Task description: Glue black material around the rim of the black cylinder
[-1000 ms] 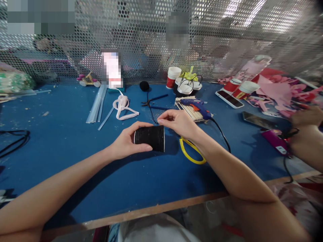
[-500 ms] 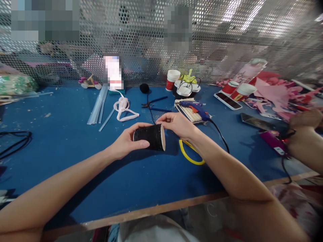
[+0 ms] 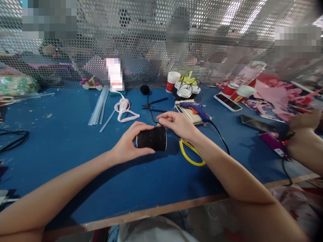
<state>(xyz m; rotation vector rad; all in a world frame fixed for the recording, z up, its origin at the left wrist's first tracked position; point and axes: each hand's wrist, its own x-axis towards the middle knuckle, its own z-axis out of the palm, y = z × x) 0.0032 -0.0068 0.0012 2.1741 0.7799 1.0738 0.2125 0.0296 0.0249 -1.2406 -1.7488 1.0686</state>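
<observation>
My left hand [image 3: 126, 144] has its fingers [image 3: 141, 151] clamped around a black-wrapped cup [image 3: 151, 138], thumb over the top and the other fingers under it, holding it on its side just above the blue counter [image 3: 75, 148]. My right hand [image 3: 178, 124] sits at the cup's open end, thumb and forefinger pinched together on a thin black cord [image 3: 150, 116] that runs from the cup's rim up toward a small black ball [image 3: 144, 89] near the mesh wall.

As I judge it, the weak point is that pinch: the cord is thin and taut-looking, and a slack grip could let it slide free and loosen the winding at the rim. Too hard a squeeze from the left hand could also dent the cup, since it looks like thin paper under the wrap.

The cup is covered edge to edge in close black turns, matte, with a pale rim showing at the right end. Whether the last turn is fixed down I cannot tell.

Just beyond the right hand lie a blue glue gun [image 3: 195, 108] on a bundle of sticks, and a yellow loop [image 3: 189, 155] beneath my wrist. Another person's hand [image 3: 304, 122] works at the far right, well apart.
</observation>
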